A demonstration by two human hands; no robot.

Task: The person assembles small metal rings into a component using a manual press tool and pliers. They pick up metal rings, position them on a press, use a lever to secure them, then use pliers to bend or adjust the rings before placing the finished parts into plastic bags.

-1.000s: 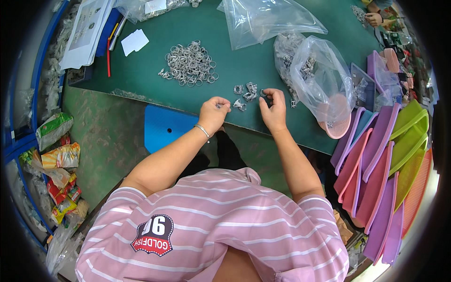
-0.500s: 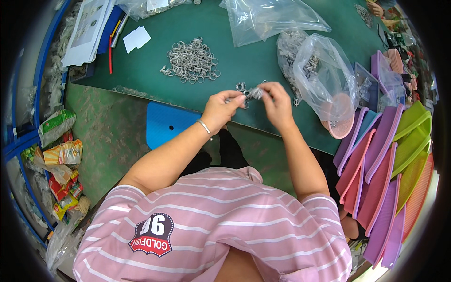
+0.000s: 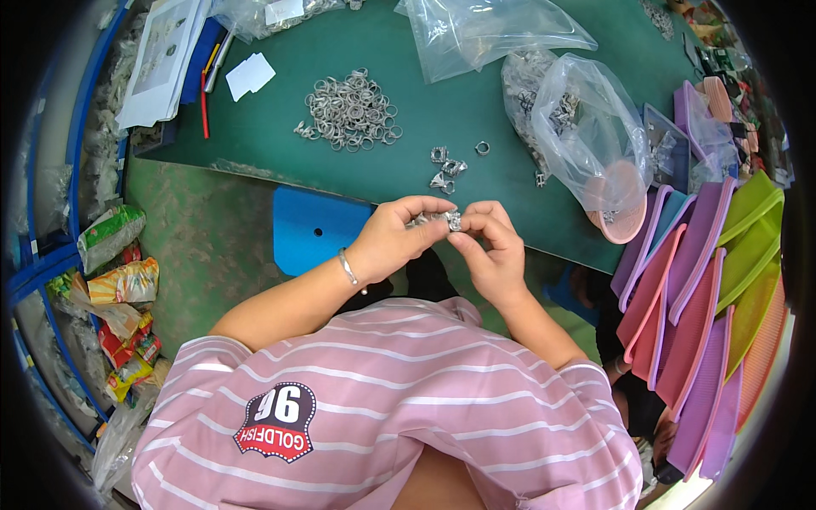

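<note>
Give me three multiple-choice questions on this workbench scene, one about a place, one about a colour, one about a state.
1. Where is the ring pile?
A. on the green table
B. on the floor
C. in a tray

2. What colour is the stool?
A. red
B. blue
C. yellow

3. How are the hands?
A. apart, flat on the table
B. together, pinching a small metal part
C. inside a bag

Answers: 1 A, the rings lie loose on the tabletop. 2 B, its seat is plainly blue. 3 B, left hand and right hand meet around the part.
</note>
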